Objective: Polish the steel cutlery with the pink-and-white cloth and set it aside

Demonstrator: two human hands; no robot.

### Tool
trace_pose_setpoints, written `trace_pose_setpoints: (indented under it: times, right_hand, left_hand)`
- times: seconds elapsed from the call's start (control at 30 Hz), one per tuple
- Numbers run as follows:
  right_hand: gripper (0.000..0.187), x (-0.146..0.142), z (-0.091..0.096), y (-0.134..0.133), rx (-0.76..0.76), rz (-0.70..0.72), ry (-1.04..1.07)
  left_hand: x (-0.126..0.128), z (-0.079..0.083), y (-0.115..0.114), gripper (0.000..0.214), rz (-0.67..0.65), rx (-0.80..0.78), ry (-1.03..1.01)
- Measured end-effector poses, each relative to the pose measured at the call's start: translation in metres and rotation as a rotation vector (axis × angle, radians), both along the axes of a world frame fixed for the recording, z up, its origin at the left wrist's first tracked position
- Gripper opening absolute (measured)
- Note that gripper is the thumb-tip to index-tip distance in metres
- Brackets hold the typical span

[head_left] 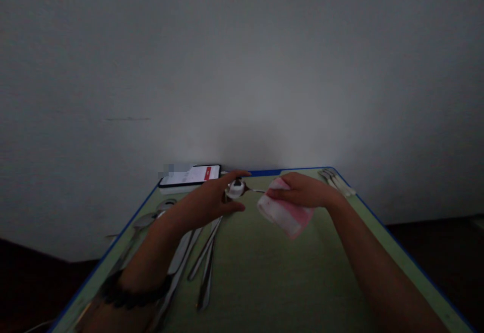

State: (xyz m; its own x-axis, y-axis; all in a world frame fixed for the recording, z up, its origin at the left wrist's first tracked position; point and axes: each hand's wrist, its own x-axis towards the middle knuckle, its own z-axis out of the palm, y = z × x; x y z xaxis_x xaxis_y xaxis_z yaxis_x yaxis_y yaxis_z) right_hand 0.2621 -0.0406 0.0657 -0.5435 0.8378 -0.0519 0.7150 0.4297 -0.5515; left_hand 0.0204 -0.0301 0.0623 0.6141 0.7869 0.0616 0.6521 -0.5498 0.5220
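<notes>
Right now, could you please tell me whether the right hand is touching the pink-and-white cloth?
Touching: the head view shows the right hand gripping the pink-and-white cloth, which hangs from it with no gap.

Wall (264, 61): dim grey, palest mid-frame, darkening toward the corners.
Shadow (251, 139): faint and soft, above the table's (280, 282) far edge.
Phone (192, 176): lit screen, among the brightest patches, partly pixelated.
Spoon (237, 188): white glint on the bowl.
Floor (434, 252): nearly black, detail perhaps lost in darkness.
</notes>
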Motion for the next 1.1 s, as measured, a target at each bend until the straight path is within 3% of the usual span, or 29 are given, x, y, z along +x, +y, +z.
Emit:
trace_pose_setpoints:
  times: [0.13, 0.33, 0.5, 0.6, 0.87, 1.0, 1.1]
  right_hand:
    - [0.044, 0.0, 0.001, -0.002, -0.072, 0.007, 0.036]
    - [0.046, 0.014, 0.008, -0.007, -0.205, 0.076, 0.018]
    - [0.044, 0.014, 0.01, -0.008, -0.178, 0.111, -0.002]
    - [0.045, 0.004, 0.007, -0.007, -0.082, 0.121, -0.053]
    - [0.047, -0.015, -0.001, -0.008, -0.012, 0.172, -0.023]
    - [0.049, -0.011, -0.001, -0.007, -0.073, 0.143, -0.054]
    - [0.047, 0.002, 0.002, -0.005, -0.124, 0.103, -0.046]
  left_hand:
    - [0.0, 0.004, -0.002, 0.041, 0.015, 0.019, 0.009]
    - [-0.008, 0.003, -0.002, 0.037, -0.013, 0.063, -0.016]
    - [-0.001, 0.004, -0.009, 0.026, -0.035, 0.074, -0.027]
    - [0.008, 0.003, -0.011, 0.022, -0.036, 0.115, -0.02]
    - [0.034, -0.007, -0.016, 0.026, -0.141, 0.077, 0.016]
    - [0.028, -0.005, -0.013, 0.026, -0.172, 0.118, 0.072]
    - [0.014, -0.003, -0.008, 0.023, -0.112, 0.121, 0.064]
